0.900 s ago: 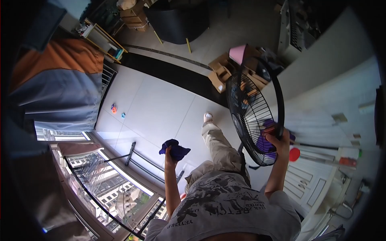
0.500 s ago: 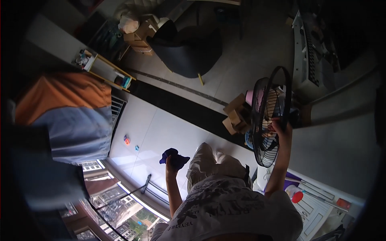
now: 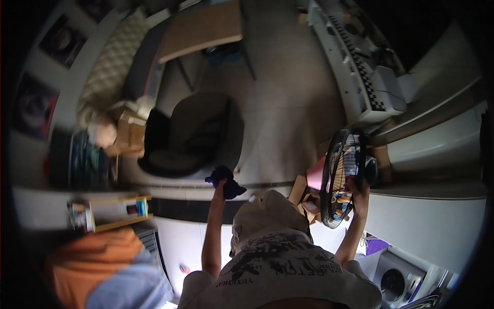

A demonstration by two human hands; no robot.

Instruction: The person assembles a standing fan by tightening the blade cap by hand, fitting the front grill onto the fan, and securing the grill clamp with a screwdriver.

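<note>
A dark purple cloth (image 3: 231, 188) hangs bunched from my left hand (image 3: 220, 189), whose fingers are closed around it. On the right, my right hand (image 3: 358, 188) grips a round black wire fan grille (image 3: 334, 177) by its edge, and the grille stands nearly edge-on out from my body. Its rim and wires partly hide the pink container and the boxes behind it. The fingers on the far side of the grille are partly hidden.
Ahead stands a dark armchair (image 3: 198, 136), with a wooden table (image 3: 206, 26) beyond. Cardboard boxes (image 3: 298, 191) and a pink container (image 3: 316, 174) are near the grille. At left are a yellow-framed shelf (image 3: 121, 212) and an orange-grey cover (image 3: 98, 262). A white cabinet (image 3: 355, 77) lines the right.
My view has turned and moved forward toward the room with the armchair. The cloth and the fan grille stay in my hands. The window at lower left has mostly left the view.
</note>
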